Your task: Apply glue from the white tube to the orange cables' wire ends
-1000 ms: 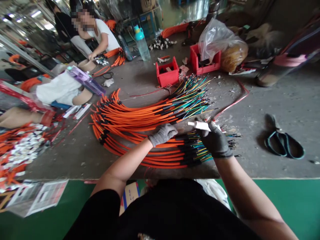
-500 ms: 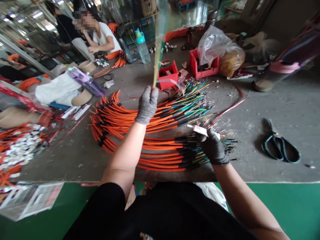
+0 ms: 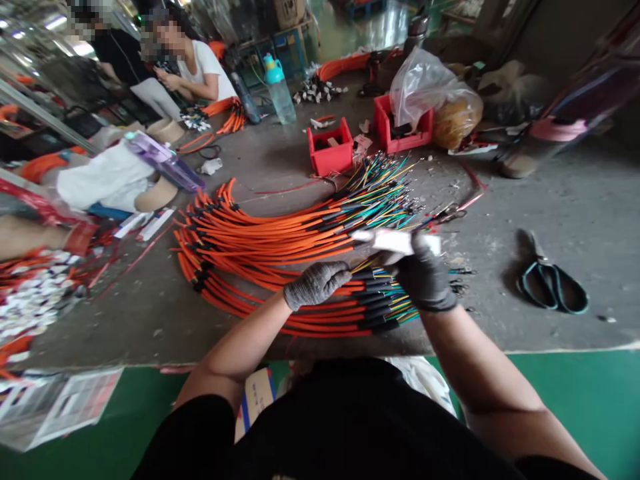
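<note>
bins (image 3: 333,160), red, dark contents (image 3: 321,143) indistinct, beyond orange cables (image 3: 280,229)

Factory workshop, orange cables (image 3: 270,235), red bins (image 3: 333,159)

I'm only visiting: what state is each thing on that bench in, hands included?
Left hand: gloved, closed on thin wires
Right hand: gloved, closed around white tube
White tube: held, blurred; cap unclear
Orange cables: lying in curved rows, coloured wire ends exposed
Scissors: lying unheld
Nearer red bin: upright, uncovered
Turquoise-topped bottle: standing, capped
</note>
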`<state>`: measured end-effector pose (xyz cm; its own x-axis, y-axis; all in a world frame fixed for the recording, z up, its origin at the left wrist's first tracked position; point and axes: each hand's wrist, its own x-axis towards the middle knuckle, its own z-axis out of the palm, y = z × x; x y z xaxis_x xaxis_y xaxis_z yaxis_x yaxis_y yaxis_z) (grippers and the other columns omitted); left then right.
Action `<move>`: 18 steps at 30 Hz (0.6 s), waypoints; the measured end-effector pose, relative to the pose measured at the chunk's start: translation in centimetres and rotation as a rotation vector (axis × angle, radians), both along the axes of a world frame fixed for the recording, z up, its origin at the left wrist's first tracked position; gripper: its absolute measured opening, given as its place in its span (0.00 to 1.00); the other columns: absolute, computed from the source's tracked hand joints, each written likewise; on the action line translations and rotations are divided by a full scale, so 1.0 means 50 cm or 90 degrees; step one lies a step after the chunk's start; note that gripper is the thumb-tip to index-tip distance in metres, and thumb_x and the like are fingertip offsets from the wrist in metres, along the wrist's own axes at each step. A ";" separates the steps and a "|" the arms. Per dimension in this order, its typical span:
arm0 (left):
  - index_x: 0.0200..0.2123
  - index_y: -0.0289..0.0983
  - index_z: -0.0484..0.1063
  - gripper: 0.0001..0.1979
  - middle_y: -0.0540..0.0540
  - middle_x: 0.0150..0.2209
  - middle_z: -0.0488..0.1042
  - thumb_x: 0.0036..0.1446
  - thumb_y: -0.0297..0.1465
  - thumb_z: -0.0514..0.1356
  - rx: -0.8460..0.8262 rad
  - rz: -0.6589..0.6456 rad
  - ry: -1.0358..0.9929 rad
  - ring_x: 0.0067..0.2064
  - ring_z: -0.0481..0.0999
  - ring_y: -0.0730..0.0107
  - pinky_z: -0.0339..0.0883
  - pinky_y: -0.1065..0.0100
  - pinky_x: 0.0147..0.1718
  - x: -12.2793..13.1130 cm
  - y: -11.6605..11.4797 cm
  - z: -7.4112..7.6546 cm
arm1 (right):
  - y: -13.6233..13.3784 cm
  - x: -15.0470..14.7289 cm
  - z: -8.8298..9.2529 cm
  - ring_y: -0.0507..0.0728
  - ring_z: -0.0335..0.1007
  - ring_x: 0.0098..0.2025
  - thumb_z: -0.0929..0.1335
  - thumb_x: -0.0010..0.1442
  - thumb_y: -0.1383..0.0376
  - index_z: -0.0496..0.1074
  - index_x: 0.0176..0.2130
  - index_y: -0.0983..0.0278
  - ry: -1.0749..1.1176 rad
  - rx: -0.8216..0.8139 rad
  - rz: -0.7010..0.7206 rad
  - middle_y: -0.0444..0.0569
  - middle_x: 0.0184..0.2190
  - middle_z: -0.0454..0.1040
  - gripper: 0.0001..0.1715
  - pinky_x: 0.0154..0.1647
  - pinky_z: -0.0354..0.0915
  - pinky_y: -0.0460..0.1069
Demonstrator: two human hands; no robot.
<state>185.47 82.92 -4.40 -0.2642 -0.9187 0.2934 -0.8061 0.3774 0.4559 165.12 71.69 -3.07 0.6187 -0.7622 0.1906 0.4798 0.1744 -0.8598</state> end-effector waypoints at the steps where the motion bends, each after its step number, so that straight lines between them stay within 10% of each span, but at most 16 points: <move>1: 0.46 0.33 0.79 0.20 0.39 0.43 0.83 0.76 0.38 0.51 0.007 -0.011 -0.010 0.47 0.83 0.61 0.77 0.60 0.50 0.000 -0.001 0.010 | -0.007 -0.014 0.015 0.52 0.66 0.21 0.74 0.54 0.35 0.80 0.30 0.58 -0.043 0.019 -0.057 0.44 0.20 0.73 0.31 0.18 0.61 0.47; 6: 0.47 0.33 0.80 0.17 0.37 0.49 0.81 0.70 0.41 0.61 0.048 -0.035 -0.053 0.51 0.81 0.59 0.74 0.60 0.55 -0.012 -0.027 0.091 | -0.010 -0.050 0.062 0.51 0.61 0.17 0.76 0.54 0.39 0.77 0.23 0.59 -0.046 -0.027 -0.108 0.43 0.17 0.70 0.29 0.17 0.63 0.48; 10: 0.45 0.34 0.81 0.13 0.40 0.43 0.84 0.71 0.36 0.60 0.157 -0.109 -0.022 0.44 0.82 0.62 0.75 0.61 0.50 -0.010 -0.064 0.134 | 0.000 -0.051 0.058 0.60 0.78 0.29 0.74 0.52 0.35 0.78 0.27 0.57 -0.006 -0.056 -0.105 0.47 0.23 0.77 0.30 0.29 0.76 0.54; 18: 0.30 0.36 0.76 0.20 0.42 0.31 0.80 0.71 0.39 0.54 0.072 0.045 0.089 0.37 0.80 0.61 0.72 0.64 0.40 -0.011 -0.068 0.100 | 0.067 -0.039 -0.028 0.70 0.80 0.56 0.66 0.61 0.34 0.72 0.64 0.58 0.051 0.004 0.073 0.54 0.48 0.84 0.46 0.54 0.77 0.63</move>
